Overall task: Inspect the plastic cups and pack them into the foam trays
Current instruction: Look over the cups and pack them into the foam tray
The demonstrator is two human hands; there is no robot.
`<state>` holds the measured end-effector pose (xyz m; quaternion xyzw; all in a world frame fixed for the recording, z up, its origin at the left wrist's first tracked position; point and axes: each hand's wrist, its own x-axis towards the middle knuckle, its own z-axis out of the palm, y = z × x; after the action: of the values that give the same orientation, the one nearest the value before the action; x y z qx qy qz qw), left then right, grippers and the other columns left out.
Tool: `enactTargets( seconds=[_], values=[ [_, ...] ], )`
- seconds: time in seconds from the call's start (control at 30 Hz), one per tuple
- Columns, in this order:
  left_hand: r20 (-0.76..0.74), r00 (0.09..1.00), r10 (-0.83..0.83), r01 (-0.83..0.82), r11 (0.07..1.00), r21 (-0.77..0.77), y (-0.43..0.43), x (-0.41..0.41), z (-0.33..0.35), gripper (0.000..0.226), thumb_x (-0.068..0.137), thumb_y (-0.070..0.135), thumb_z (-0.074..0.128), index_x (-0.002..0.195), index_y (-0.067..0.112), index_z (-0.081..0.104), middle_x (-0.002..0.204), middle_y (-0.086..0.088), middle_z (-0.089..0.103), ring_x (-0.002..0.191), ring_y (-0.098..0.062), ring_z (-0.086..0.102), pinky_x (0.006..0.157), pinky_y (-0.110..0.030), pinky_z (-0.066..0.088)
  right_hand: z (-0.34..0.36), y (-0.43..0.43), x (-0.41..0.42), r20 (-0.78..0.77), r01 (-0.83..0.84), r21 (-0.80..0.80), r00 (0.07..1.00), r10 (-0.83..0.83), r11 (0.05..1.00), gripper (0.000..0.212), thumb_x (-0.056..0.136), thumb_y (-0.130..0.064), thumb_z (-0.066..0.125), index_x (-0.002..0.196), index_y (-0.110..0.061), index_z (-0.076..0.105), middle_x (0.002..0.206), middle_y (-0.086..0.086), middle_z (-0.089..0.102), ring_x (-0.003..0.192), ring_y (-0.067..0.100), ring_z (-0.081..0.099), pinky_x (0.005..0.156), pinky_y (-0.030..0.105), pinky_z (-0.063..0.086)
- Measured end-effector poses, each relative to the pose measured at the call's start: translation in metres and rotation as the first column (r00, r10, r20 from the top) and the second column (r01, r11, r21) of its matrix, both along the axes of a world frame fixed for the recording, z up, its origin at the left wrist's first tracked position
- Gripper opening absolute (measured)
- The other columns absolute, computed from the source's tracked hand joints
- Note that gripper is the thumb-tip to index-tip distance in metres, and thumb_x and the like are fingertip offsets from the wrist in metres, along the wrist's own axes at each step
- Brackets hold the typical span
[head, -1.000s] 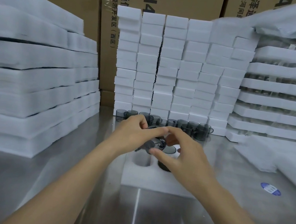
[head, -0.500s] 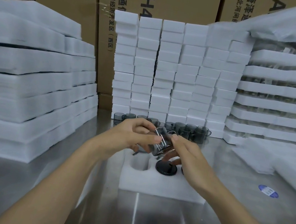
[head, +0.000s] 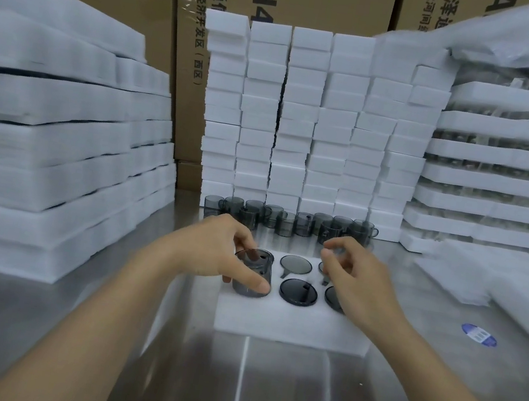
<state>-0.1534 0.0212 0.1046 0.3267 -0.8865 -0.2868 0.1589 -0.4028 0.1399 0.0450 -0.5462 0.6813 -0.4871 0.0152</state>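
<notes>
Grey cup [head: 254, 266] gripped by left hand [head: 210, 250]; right hand [head: 357, 284] slack, empty, hides foam tray [head: 288, 325] right side.

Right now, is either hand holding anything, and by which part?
The left hand grips a grey cup by its side wall, thumb low in front. The right hand holds nothing.

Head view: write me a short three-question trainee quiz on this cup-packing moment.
1. True or false: the left hand grips a grey cup at the foam tray's front-left slot.
2. Where do the loose cups stand? A) behind the tray B) in a bin C) in front of the tray
3. Fill in: the right hand, over the tray's right side, holds ____.
Key: 1 true; 2 A; 3 nothing.
</notes>
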Motion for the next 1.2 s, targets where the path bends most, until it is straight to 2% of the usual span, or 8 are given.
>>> enactTargets(
  seconds=[0.13, 0.27, 0.4, 0.57, 0.8, 0.97, 1.13, 1.2],
  values=[
    [0.078, 0.996, 0.053, -0.047, 0.995, -0.084, 0.001, -0.005, 0.000, 0.066, 0.049, 0.070, 0.098, 0.092, 0.026, 0.073, 0.065, 0.018, 0.067, 0.059, 0.001, 0.069, 0.059, -0.021, 0.046, 0.000, 0.001, 0.002, -0.032, 0.018, 0.008, 0.999, -0.018, 1.000, 0.007, 0.102, -0.044, 0.059, 0.105, -0.041, 0.064, 0.079, -0.022, 0.070, 0.076, -0.002, 0.066, 0.073, 0.033, 0.054],
    [0.094, 0.995, 0.031, -0.023, 0.997, -0.078, -0.002, -0.007, -0.002, 0.060, 0.055, 0.067, 0.099, 0.095, 0.031, 0.071, 0.081, 0.014, 0.070, 0.057, 0.004, 0.062, 0.057, -0.018, 0.043, 0.001, 0.002, 0.005, -0.052, 0.036, 0.033, 0.998, -0.034, 0.999, 0.009, 0.101, -0.046, 0.058, 0.101, -0.041, 0.066, 0.080, -0.024, 0.069, 0.076, 0.001, 0.066, 0.079, 0.038, 0.057],
    [0.130, 0.992, 0.006, 0.004, 0.997, -0.078, -0.001, -0.005, -0.003, 0.051, 0.062, 0.062, 0.098, 0.098, 0.035, 0.073, 0.069, 0.028, 0.063, 0.058, 0.011, 0.054, 0.052, -0.012, 0.035, 0.002, 0.003, 0.007, -0.055, 0.043, 0.052, 0.998, -0.040, 0.998, 0.010, 0.101, -0.046, 0.059, 0.097, -0.040, 0.066, 0.078, -0.022, 0.069, 0.077, 0.004, 0.067, 0.082, 0.041, 0.058],
    [0.122, 0.993, 0.001, 0.009, 0.996, -0.085, 0.002, -0.005, 0.001, 0.057, 0.066, 0.075, 0.090, 0.110, 0.042, 0.076, 0.104, 0.015, 0.069, 0.077, 0.003, 0.060, 0.072, -0.023, 0.045, 0.003, 0.003, 0.007, -0.050, 0.043, 0.046, 0.998, -0.041, 0.998, 0.010, 0.100, -0.046, 0.059, 0.094, -0.042, 0.065, 0.079, -0.021, 0.070, 0.076, 0.003, 0.067, 0.082, 0.041, 0.057],
    [0.069, 0.998, 0.002, 0.002, 0.998, -0.057, 0.000, -0.006, 0.002, 0.040, 0.071, 0.065, 0.092, 0.099, 0.038, 0.083, 0.083, 0.036, 0.069, 0.070, 0.014, 0.060, 0.070, -0.021, 0.042, 0.004, 0.004, 0.008, -0.060, 0.049, 0.058, 0.997, -0.045, 0.997, 0.011, 0.101, -0.046, 0.058, 0.092, -0.043, 0.064, 0.079, -0.023, 0.070, 0.075, 0.003, 0.066, 0.080, 0.041, 0.058],
    [0.110, 0.993, 0.042, -0.034, 0.996, -0.078, 0.001, -0.016, -0.001, 0.048, 0.063, 0.060, 0.098, 0.100, 0.032, 0.084, 0.087, 0.028, 0.071, 0.066, 0.016, 0.059, 0.061, -0.012, 0.039, 0.003, 0.004, 0.012, -0.063, 0.051, 0.067, 0.997, -0.047, 0.996, 0.011, 0.101, -0.040, 0.062, 0.091, -0.041, 0.065, 0.078, -0.027, 0.069, 0.070, 0.002, 0.066, 0.078, 0.041, 0.059],
    [0.223, 0.970, 0.096, -0.073, 0.991, -0.111, 0.009, -0.012, 0.001, 0.050, 0.066, 0.064, 0.096, 0.104, 0.033, 0.085, 0.093, 0.020, 0.075, 0.079, 0.004, 0.064, 0.071, -0.022, 0.048, 0.005, 0.006, 0.013, -0.074, 0.055, 0.068, 0.996, -0.050, 0.996, 0.011, 0.101, -0.038, 0.062, 0.091, -0.041, 0.066, 0.081, -0.028, 0.069, 0.070, 0.001, 0.067, 0.077, 0.041, 0.059],
    [0.230, 0.968, 0.099, -0.061, 0.984, -0.166, 0.013, -0.013, 0.002, 0.060, 0.067, 0.076, 0.087, 0.112, 0.037, 0.083, 0.103, 0.020, 0.075, 0.094, -0.002, 0.066, 0.088, -0.030, 0.056, 0.005, 0.006, 0.012, -0.076, 0.053, 0.061, 0.996, -0.049, 0.997, 0.010, 0.101, -0.038, 0.063, 0.092, -0.040, 0.067, 0.081, -0.021, 0.070, 0.075, 0.002, 0.067, 0.079, 0.042, 0.058]
  ],
)
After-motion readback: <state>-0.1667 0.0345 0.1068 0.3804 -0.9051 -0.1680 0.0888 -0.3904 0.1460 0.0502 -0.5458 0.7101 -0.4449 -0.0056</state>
